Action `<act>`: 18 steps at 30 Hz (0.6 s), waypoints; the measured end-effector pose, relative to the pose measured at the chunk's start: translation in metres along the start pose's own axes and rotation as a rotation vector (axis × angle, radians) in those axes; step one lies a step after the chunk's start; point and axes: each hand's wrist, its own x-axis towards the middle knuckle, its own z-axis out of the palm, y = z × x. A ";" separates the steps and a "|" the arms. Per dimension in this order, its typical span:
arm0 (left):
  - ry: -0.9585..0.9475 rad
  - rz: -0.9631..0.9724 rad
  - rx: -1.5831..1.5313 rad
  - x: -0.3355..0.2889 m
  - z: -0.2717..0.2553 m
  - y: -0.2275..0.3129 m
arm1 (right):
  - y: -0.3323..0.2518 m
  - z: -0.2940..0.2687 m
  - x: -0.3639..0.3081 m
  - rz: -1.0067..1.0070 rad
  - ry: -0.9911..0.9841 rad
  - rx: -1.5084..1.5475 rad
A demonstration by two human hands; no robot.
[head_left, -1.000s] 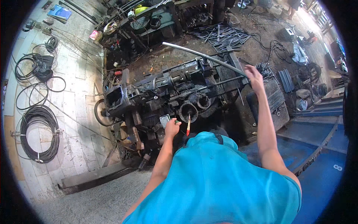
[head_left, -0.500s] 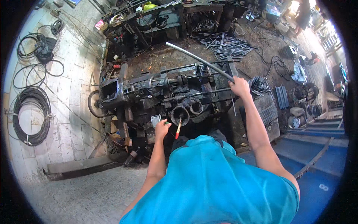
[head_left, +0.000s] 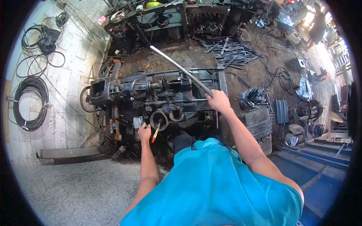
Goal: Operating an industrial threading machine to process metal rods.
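My right hand is closed around the near end of a long metal rod. The rod slants up to the left over a dark, greasy lathe-like machine. At the machine's near edge, my left hand is closed, its fingertips against something small that I cannot make out. Beside those fingers is a pale square piece, perhaps a container. Just right of them, a brush with a red-tipped handle leans in a round, blackened pot. A second round opening sits right of the pot.
Many loose rods lie on the floor beyond the machine. A bundle of rods stands at the right, near a small stand. Coiled cable lies at left. Blue panels are at lower right. Another person stands far right.
The view has shifted, so the machine appears farther left and slightly lower. Both hands keep their grips. My right hand, with the rod, has come slightly nearer to me.
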 end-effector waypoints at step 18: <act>-0.011 -0.039 0.366 -0.008 0.001 0.033 | 0.000 -0.005 -0.002 -0.010 0.037 -0.004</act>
